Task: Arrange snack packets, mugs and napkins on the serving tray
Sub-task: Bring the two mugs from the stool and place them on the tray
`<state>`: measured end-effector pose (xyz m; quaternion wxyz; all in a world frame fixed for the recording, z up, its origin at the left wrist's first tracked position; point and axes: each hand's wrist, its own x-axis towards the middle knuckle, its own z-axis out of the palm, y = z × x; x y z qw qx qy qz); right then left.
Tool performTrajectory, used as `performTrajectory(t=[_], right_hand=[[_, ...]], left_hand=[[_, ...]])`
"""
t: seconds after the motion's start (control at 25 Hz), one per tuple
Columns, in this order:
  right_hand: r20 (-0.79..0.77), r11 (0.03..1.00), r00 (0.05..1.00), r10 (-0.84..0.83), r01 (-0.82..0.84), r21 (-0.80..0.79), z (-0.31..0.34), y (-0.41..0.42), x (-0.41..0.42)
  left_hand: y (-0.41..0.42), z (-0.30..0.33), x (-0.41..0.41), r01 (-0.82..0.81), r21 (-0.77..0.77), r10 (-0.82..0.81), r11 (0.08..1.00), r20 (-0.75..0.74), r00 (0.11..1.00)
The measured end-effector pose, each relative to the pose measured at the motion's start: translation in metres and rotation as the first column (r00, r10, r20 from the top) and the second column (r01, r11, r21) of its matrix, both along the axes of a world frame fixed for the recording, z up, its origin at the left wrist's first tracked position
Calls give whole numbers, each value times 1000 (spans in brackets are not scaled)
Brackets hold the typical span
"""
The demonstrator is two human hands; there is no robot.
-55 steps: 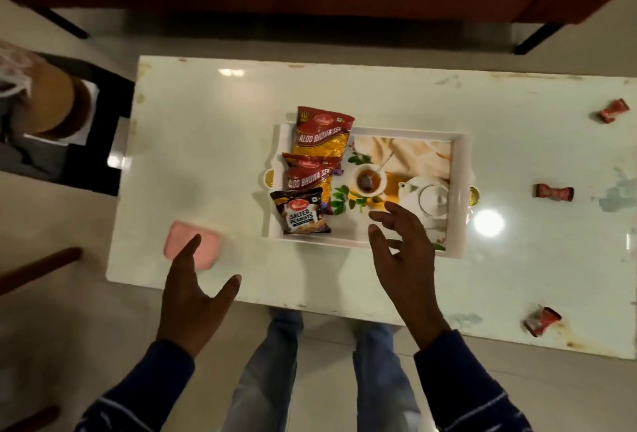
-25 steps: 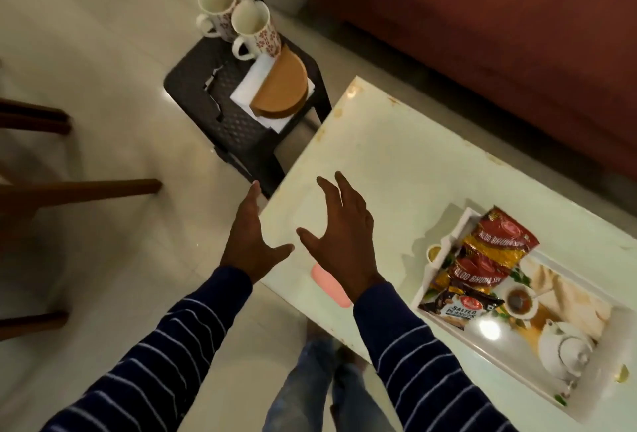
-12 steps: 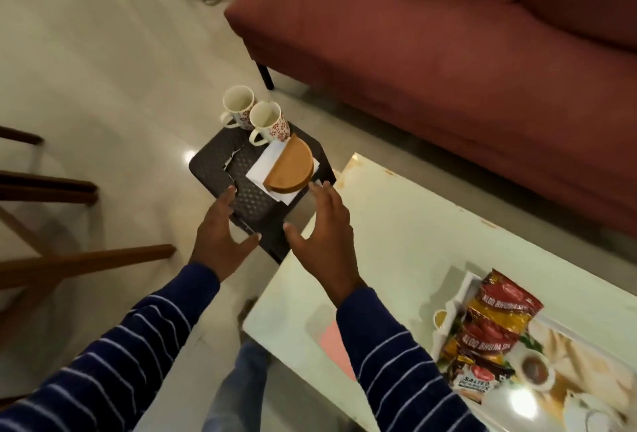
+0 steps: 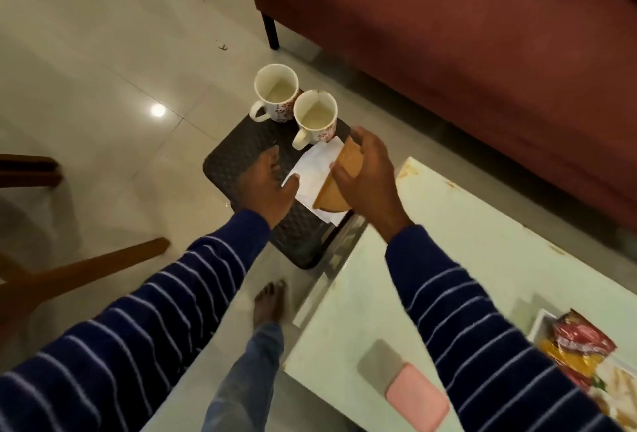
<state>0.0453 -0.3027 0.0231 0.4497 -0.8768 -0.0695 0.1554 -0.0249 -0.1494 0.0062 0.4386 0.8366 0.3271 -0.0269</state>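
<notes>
Two white floral mugs (image 4: pixel 275 92) (image 4: pixel 315 118) stand upright at the back of a low black stool (image 4: pixel 238 156). In front of them lies a stack of white napkins (image 4: pixel 315 169) under a brown half-round wooden holder (image 4: pixel 332 197). My right hand (image 4: pixel 367 176) grips that holder, fingers over its top and thumb on its left edge. My left hand (image 4: pixel 267 187) is relaxed over the stool, its thumb touching the napkins' left corner. The white serving tray (image 4: pixel 539 326) shows at the lower right edge, with red and yellow snack packets (image 4: pixel 579 338) on it.
The tray sits on a white table (image 4: pixel 448 242), which also bears a pink phone (image 4: pixel 417 397) near its front edge. A red sofa (image 4: pixel 448 35) runs behind the stool and table. Wooden furniture legs (image 4: pixel 86 273) cross the tiled floor on the left.
My view swung from the tray to the stool. Both hands reached forward to it; my right hand took hold of the wooden holder and my left thumb came to the napkins.
</notes>
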Motion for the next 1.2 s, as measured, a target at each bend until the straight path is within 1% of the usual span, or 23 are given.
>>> performTrajectory(t=[0.08, 0.16, 0.24, 0.32, 0.4, 0.48, 0.6, 0.68, 0.76, 0.84, 0.88, 0.96, 1.0, 1.08, 1.12, 1.2], right_hand=[[-7, 999, 1000, -6, 6, -41, -5, 20, 39], [-18, 990, 998, 56, -57, -127, -14, 36, 74], [-42, 966, 986, 164, -169, -194, -25, 50, 96], [-33, 911, 951, 307, -304, -278, -36, 61, 105], [-7, 861, 920, 393, -371, -347, -46, 68, 106], [30, 867, 920, 392, -358, -348, -49, 68, 104], [87, 902, 925, 370, -335, -271, -34, 62, 95], [171, 930, 926, 337, -299, -212, -14, 49, 84], [267, 950, 921, 282, -230, -210, 11, 22, 68], [323, 965, 921, 220, -158, -207, 36, -18, 49], [327, 974, 927, 185, -128, -189, 48, -41, 38], [299, 984, 948, 107, -59, -167, 71, -96, 10], [274, 985, 960, 64, -17, -171, 82, -129, -7], [199, 982, 979, -34, 69, -175, 101, -201, -44], [152, 980, 984, -92, 116, -162, 109, -237, -63], [69, 965, 970, -231, 238, -110, 121, -306, -105]], left_hand=[[16, -12, 24, 62, 28, -61, 998, -37, 997], [26, -27, 44, 120, 23, -119, 993, -42, 992], [30, -40, 58, 149, 24, -147, 989, -50, 988], [31, -53, 64, 166, 53, -163, 985, -56, 985], [29, -61, 67, 192, 78, -188, 978, -55, 981], [27, -63, 67, 211, 81, -208, 974, -51, 977], [23, -49, 59, 222, 108, -226, 969, 20, 974], [15, -29, 48, 239, 195, -264, 951, 114, 958], [-3, -5, 34, 280, 266, -340, 923, 216, 915], [-36, 19, 19, 310, 276, -385, 910, 278, 880], [-56, 30, 11, 326, 267, -400, 907, 305, 864], [-106, 48, -6, 400, 224, -458, 889, 378, 805], [-137, 56, -15, 450, 179, -482, 875, 411, 774], [-202, 66, -35, 556, 65, -524, 829, 440, 729], [-235, 69, -46, 600, 32, -547, 799, 451, 705], [-303, 73, -72, 655, -61, -558, 753, 468, 685]])
